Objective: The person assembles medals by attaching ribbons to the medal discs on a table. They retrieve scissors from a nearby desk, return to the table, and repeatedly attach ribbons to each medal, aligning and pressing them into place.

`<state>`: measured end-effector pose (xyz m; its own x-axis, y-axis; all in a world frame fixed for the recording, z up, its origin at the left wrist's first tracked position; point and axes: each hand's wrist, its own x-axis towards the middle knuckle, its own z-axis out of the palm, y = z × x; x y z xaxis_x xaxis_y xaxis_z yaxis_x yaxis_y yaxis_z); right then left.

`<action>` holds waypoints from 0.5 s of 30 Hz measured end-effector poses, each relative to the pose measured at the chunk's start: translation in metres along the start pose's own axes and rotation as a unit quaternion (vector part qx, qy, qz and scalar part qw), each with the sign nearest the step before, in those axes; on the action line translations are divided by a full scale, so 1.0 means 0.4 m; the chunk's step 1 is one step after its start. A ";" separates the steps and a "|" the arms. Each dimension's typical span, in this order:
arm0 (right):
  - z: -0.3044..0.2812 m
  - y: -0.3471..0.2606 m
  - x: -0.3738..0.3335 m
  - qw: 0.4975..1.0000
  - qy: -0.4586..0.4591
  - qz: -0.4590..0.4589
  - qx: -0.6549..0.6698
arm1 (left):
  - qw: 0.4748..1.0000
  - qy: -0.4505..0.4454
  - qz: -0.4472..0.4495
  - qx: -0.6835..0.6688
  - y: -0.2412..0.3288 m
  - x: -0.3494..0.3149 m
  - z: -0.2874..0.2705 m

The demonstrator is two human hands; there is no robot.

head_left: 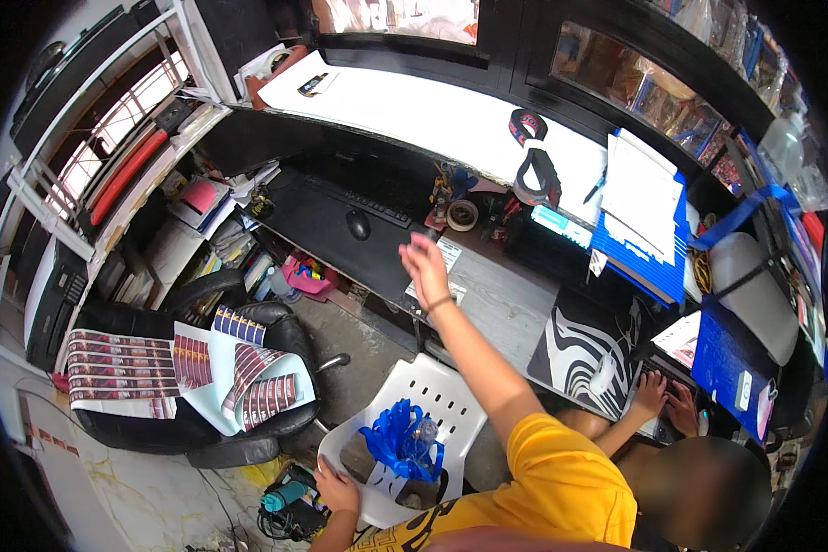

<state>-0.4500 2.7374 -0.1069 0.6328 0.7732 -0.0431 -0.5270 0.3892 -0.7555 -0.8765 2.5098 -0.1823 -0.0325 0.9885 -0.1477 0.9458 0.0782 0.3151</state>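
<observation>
My left hand is closed round the rim of a white plastic chair at the bottom middle. On the chair lies a bunch of shiny blue ribbon with a clear plastic piece beside it. My right arm, in a yellow sleeve, reaches out over the desk. At its end my right hand is empty, its fingers apart and slightly bent, above the desk's edge. A black mouse and a black keyboard lie beyond it.
Printed sheets cover a black office chair at left. At right, another person's hands rest on a keyboard beside a zebra-patterned mat. A white counter bearing rolled straps runs behind the desk.
</observation>
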 end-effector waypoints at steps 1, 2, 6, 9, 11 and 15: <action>-0.001 0.009 -0.092 0.998 0.017 0.031 0.044 | 1.000 0.004 0.013 -0.011 -0.007 0.001 -0.002; -0.011 0.012 -0.186 0.993 0.041 0.078 0.082 | 0.999 0.006 0.026 -0.021 -0.014 -0.002 -0.002; -0.106 -0.015 -0.571 0.943 0.070 0.220 0.241 | 0.997 0.012 0.027 -0.074 -0.041 -0.004 0.007; -0.162 -0.037 -0.852 0.870 0.170 0.296 0.357 | 0.993 0.013 0.051 -0.108 -0.056 -0.001 0.017; -0.171 -0.063 -1.037 0.868 0.216 0.280 0.348 | 0.988 0.020 0.071 -0.133 -0.071 -0.003 0.025; -0.113 -0.136 -1.312 0.866 0.212 0.290 0.346 | 0.991 0.019 0.061 -0.117 -0.080 0.002 0.038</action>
<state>-0.7277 2.2879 -0.0726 0.2208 0.7430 -0.6318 -0.9475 0.3170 0.0417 -0.9020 2.5061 -0.2068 0.0622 0.9962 -0.0610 0.8425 -0.0196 0.5384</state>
